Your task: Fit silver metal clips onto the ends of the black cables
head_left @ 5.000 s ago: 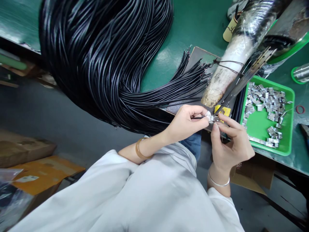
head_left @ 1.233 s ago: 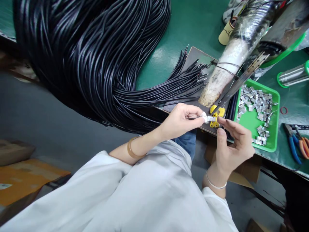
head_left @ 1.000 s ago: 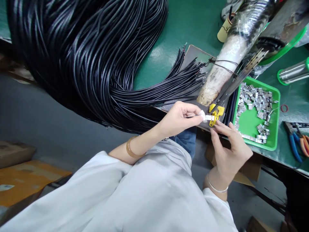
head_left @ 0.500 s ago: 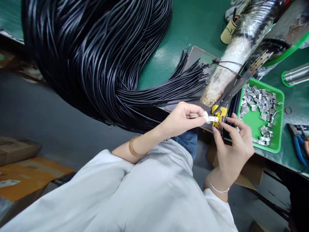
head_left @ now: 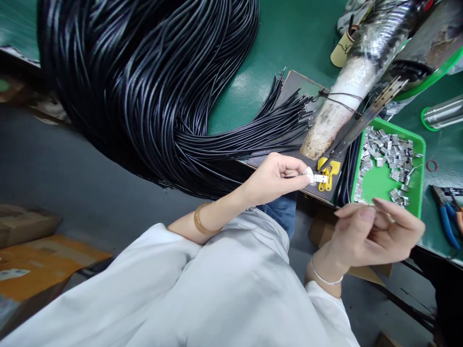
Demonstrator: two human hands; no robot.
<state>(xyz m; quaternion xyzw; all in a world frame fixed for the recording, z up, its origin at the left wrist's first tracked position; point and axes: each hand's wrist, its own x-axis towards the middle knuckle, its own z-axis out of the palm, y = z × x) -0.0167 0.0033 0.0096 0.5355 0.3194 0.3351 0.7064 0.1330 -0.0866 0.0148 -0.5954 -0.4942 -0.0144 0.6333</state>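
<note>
My left hand (head_left: 277,178) pinches a small metal USB plug (head_left: 321,179) between thumb and forefinger. White material shows at those fingertips; I cannot tell whether it is tape or part of the plug. Just behind the plug is a yellow tool (head_left: 328,169) at the board's edge. My right hand (head_left: 376,233) is over the front edge of a green tray (head_left: 415,193), palm turned up. Its fingers are loosely curled and apart, slightly blurred, with nothing visible in them. Many similar metal plugs (head_left: 388,149) lie in that tray.
A large bundle of black cables (head_left: 144,96) covers the left of the green table (head_left: 289,33), its stripped ends on a dark board (head_left: 292,86). A wrapped duct (head_left: 336,106) slopes down behind my hands, beside a metal bar (head_left: 376,108). Pliers (head_left: 446,217) lie far right.
My right hand has drawn away from the plug, moving right and nearer to me, and turned palm up. My left hand stays in place with the plug.
</note>
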